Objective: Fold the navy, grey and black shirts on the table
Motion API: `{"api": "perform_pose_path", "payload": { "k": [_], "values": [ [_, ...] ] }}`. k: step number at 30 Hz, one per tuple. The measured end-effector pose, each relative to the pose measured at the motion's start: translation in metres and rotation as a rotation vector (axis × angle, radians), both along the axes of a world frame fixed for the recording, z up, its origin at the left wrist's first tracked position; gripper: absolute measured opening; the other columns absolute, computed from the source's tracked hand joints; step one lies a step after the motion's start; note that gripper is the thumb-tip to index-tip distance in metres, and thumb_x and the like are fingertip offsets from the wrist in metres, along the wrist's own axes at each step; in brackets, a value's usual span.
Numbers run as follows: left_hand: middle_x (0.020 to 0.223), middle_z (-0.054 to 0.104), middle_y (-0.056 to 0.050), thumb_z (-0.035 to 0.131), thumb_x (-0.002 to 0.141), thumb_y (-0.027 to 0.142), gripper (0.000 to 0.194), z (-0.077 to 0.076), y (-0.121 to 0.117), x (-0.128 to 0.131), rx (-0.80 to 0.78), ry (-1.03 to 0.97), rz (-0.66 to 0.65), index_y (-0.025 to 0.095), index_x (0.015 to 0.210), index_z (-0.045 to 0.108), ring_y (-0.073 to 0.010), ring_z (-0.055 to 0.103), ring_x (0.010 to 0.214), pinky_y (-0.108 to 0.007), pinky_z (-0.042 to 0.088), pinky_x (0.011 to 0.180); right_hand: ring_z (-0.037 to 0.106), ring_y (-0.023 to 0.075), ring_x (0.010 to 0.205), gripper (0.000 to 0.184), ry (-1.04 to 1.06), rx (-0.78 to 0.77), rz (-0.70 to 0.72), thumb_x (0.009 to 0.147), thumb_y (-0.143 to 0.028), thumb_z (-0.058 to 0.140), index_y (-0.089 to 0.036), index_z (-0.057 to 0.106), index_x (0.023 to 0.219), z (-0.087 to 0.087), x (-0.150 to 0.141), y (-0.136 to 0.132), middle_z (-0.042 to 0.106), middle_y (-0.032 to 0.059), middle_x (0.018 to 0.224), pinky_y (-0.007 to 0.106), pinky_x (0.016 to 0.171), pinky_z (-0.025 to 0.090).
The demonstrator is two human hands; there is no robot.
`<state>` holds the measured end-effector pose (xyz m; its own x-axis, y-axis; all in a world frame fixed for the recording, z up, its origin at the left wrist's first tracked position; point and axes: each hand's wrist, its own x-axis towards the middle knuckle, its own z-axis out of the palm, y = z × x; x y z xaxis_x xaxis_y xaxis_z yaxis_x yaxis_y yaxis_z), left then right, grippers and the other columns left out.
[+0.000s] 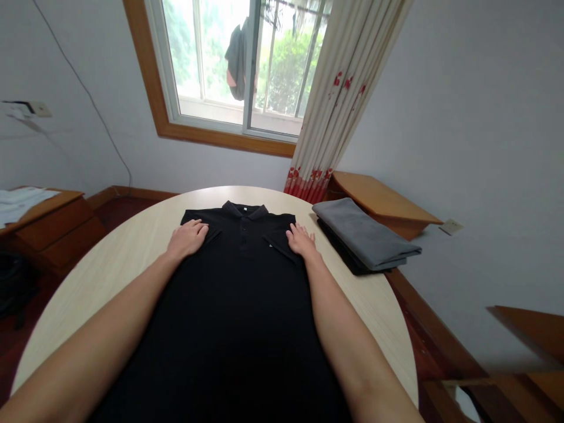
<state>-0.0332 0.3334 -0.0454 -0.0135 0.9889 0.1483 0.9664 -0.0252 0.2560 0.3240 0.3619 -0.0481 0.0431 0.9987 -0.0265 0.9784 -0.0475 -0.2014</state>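
A black polo shirt (240, 294) lies flat, front up, on a round pale wooden table (123, 252), collar toward the window. Its sleeves look folded in over the chest. My left hand (188, 238) rests flat on the shirt's left shoulder, fingers stretched out and pointing inward. My right hand (300, 239) lies flat on the right shoulder, fingers spread. Neither hand holds anything.
A folded grey garment on top of a folded black one (365, 235) sits at the table's right edge. A wooden shelf (379, 202) stands behind it, a curtain (339, 94) beside the window. A wooden desk with papers (35, 214) stands left.
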Motion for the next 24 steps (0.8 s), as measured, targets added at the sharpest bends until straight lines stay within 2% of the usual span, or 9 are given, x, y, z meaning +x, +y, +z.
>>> {"api": "perform_pose_path", "payload": {
  "k": [3,5,7,11,15,17,19,21,24],
  "values": [
    [0.165,0.027,-0.006,0.022,0.100,0.054,0.066,-0.001,0.001,0.002,-0.117,0.076,0.005,0.023,0.154,0.042,-0.0266,0.020,0.153,-0.053,0.020,0.122,0.012,0.0266,0.154,0.063,-0.041,0.049,0.032,0.105,-0.050,0.019,-0.020,0.026,0.159,-0.001,-0.003,0.002,0.015,0.0075,0.168,0.059,0.122,0.009],
    [0.168,0.014,-0.006,0.024,0.098,0.061,0.073,0.000,0.001,0.004,-0.204,0.119,0.007,0.023,0.160,0.028,-0.0291,0.011,0.155,-0.059,0.014,0.121,0.011,0.0260,0.154,0.065,-0.049,0.013,0.048,0.104,-0.053,0.017,-0.021,0.024,0.160,-0.002,-0.005,0.003,0.013,0.0066,0.169,0.058,0.122,0.010],
    [0.168,0.008,-0.007,0.024,0.097,0.062,0.075,0.002,0.001,0.005,-0.260,0.139,0.007,0.023,0.161,0.023,-0.0319,0.007,0.155,-0.064,0.014,0.119,0.011,0.0256,0.154,0.066,-0.047,-0.028,0.036,0.103,-0.054,0.016,-0.022,0.022,0.160,-0.003,-0.006,0.003,0.011,0.0057,0.169,0.058,0.122,0.013],
    [0.167,0.015,-0.010,0.023,0.099,0.056,0.069,0.004,-0.001,0.007,-0.205,0.162,0.000,0.022,0.159,0.031,-0.0355,0.012,0.154,-0.073,0.011,0.115,0.016,0.0274,0.153,0.066,-0.050,0.011,0.012,0.102,-0.050,0.019,-0.018,0.025,0.160,-0.003,-0.011,0.002,0.016,0.0077,0.168,0.060,0.121,0.014],
    [0.165,0.028,-0.007,0.022,0.101,0.052,0.062,0.001,0.002,0.003,-0.042,0.182,-0.050,0.025,0.150,0.047,-0.0317,0.017,0.154,-0.069,0.006,0.118,0.016,0.0299,0.153,0.060,-0.103,0.071,0.024,0.101,-0.035,0.027,-0.015,0.033,0.156,-0.002,-0.023,0.006,0.022,0.0101,0.166,0.063,0.120,0.010],
    [0.166,0.023,-0.008,0.023,0.100,0.055,0.065,-0.001,0.007,0.000,-0.076,0.150,-0.043,0.024,0.154,0.041,-0.0310,0.016,0.154,-0.065,0.011,0.119,0.015,0.0277,0.154,0.059,-0.080,0.069,0.065,0.101,-0.037,0.026,-0.019,0.032,0.157,-0.002,-0.024,0.010,0.020,0.0082,0.167,0.061,0.121,0.012],
    [0.167,0.017,-0.008,0.022,0.099,0.060,0.071,-0.003,0.014,-0.003,-0.129,0.125,-0.016,0.023,0.158,0.032,-0.0323,0.013,0.154,-0.064,0.015,0.119,0.014,0.0279,0.154,0.062,-0.046,0.036,0.081,0.102,-0.047,0.025,-0.023,0.028,0.159,-0.002,-0.020,0.016,0.017,0.0065,0.168,0.061,0.120,0.015],
    [0.168,0.014,-0.008,0.022,0.097,0.064,0.074,-0.004,0.022,-0.005,-0.152,0.125,-0.002,0.024,0.159,0.029,-0.0345,0.009,0.154,-0.066,0.014,0.118,0.013,0.0294,0.154,0.066,-0.037,0.012,0.075,0.101,-0.056,0.025,-0.024,0.026,0.159,-0.001,-0.015,0.023,0.014,0.0062,0.168,0.062,0.120,0.014],
    [0.168,0.012,-0.008,0.021,0.097,0.066,0.076,-0.004,0.037,-0.005,-0.176,0.127,0.013,0.025,0.160,0.028,-0.0371,0.007,0.154,-0.069,0.013,0.117,0.012,0.0299,0.154,0.068,-0.039,-0.001,0.064,0.101,-0.059,0.025,-0.024,0.024,0.160,-0.001,-0.009,0.037,0.013,0.0067,0.168,0.064,0.119,0.012]
  ]
}}
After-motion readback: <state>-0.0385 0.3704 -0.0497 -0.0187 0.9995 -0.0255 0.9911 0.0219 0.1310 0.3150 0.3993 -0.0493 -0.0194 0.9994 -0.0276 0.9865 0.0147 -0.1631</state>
